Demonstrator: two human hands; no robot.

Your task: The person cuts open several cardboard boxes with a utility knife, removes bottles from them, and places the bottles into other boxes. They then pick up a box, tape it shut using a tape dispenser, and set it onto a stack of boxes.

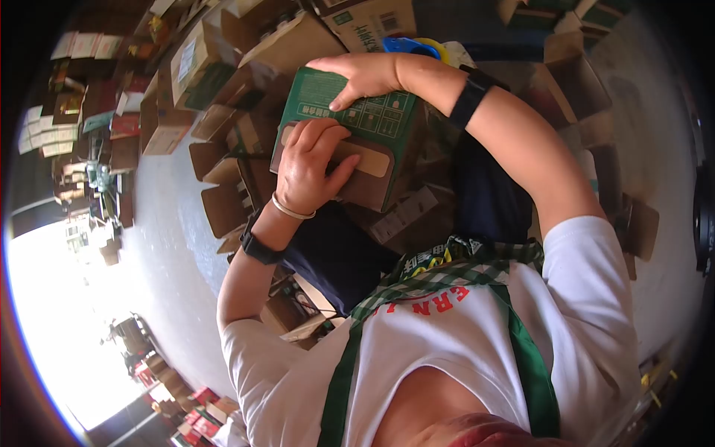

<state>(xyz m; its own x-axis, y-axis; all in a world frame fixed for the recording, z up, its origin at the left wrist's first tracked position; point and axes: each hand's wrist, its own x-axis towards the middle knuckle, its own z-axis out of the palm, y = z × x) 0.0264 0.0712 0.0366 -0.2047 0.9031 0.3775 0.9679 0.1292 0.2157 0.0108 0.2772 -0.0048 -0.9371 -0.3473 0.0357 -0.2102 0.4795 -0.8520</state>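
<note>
A green box (382, 118) with white print and a brown lower part lies tilted above my lap. My left hand (309, 160) has its fingers curled at the long tan opening in the brown part, with the thumb across that opening. At the box's upper edge, my right hand (365, 77) grips with its thumb on the printed face, while the other fingertips reach over the edge. What the box contains cannot be seen.
Open cardboard boxes (223, 211) stand left of my legs, with more cartons (372, 24) ahead. Another open carton (577, 78) is at the right. A blue tape dispenser (412, 48) sits beyond my right forearm. Stacked goods (97, 46) line the far left.
</note>
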